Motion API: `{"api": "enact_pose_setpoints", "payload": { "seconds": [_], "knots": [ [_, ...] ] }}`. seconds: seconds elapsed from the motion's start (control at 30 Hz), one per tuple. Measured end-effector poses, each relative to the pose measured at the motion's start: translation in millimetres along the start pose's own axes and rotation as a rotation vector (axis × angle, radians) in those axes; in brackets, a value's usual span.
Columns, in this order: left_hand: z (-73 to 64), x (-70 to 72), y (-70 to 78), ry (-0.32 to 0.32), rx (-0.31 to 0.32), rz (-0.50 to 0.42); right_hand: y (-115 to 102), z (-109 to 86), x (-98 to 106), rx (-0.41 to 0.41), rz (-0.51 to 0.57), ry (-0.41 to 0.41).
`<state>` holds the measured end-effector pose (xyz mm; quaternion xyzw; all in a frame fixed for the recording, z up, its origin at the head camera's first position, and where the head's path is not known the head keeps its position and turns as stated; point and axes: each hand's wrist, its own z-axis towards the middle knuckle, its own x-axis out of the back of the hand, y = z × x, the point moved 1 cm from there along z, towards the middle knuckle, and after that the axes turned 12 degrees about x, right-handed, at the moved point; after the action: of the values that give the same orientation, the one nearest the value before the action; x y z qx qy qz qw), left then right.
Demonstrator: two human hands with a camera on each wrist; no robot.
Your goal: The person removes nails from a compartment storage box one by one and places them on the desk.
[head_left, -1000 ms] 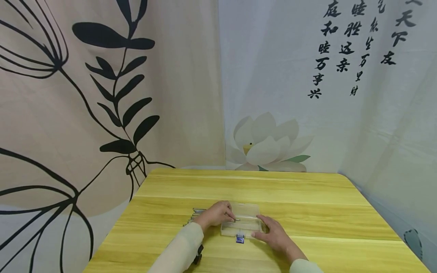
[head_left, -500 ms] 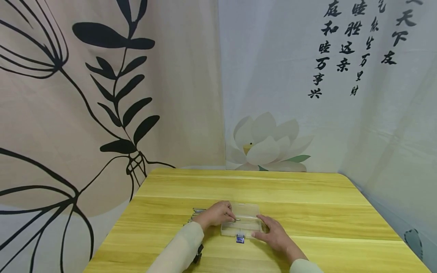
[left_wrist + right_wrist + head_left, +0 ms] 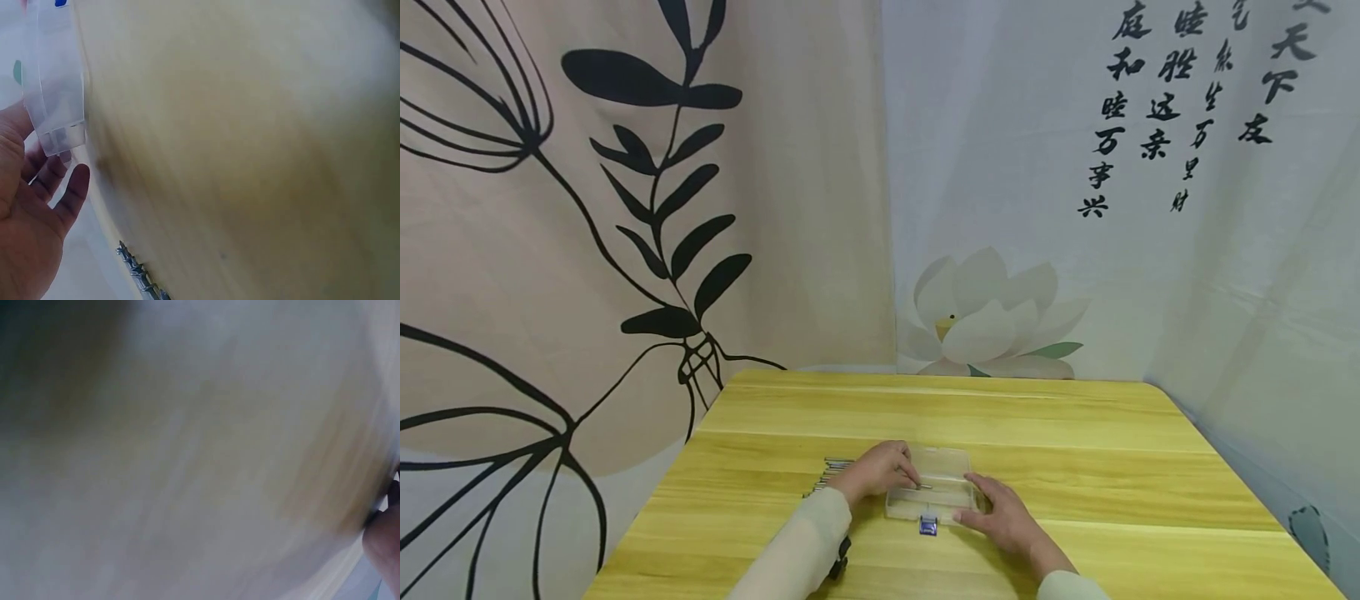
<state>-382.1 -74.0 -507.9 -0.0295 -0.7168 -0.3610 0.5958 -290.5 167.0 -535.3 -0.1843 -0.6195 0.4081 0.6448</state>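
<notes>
In the head view, my left hand (image 3: 883, 469) pinches a thin metal screw (image 3: 924, 487) between thumb and fingertips, over a clear plastic box (image 3: 929, 508) whose lid (image 3: 951, 461) is folded back. A blue clasp (image 3: 928, 525) hangs at the box's front. My right hand (image 3: 1006, 517) grips the box's right end, thumb in front and fingers behind. Left of the box lies a row of several screws (image 3: 833, 468), partly covered by my left hand. In the left wrist view, pointed threaded screws (image 3: 139, 273) lie below the hand; the pinched one is hidden there.
A wooden table (image 3: 1112, 467) extends around the box. Behind it hangs a patterned curtain (image 3: 812, 208). A dark device (image 3: 838, 560) sits by my left sleeve. The right wrist view is mostly blurred table, with a bit of hand at its right edge.
My left hand and the screw have shifted very slightly right and toward me over the box. The right hand and box stay where they were.
</notes>
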Motion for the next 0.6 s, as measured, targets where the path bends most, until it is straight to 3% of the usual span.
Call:
{"api": "enact_pose_setpoints", "payload": {
  "seconds": [0.3, 0.6],
  "knots": [
    [1.5, 0.2, 0.9, 0.013, -0.047, 0.072, -0.8, -0.3, -0.3, 0.013, 0.006, 0.005],
    [6.8, 1.3, 2.9, -0.043, 0.014, 0.068, -0.5, -0.4, 0.3, 0.019, 0.008, -0.003]
  ]
}}
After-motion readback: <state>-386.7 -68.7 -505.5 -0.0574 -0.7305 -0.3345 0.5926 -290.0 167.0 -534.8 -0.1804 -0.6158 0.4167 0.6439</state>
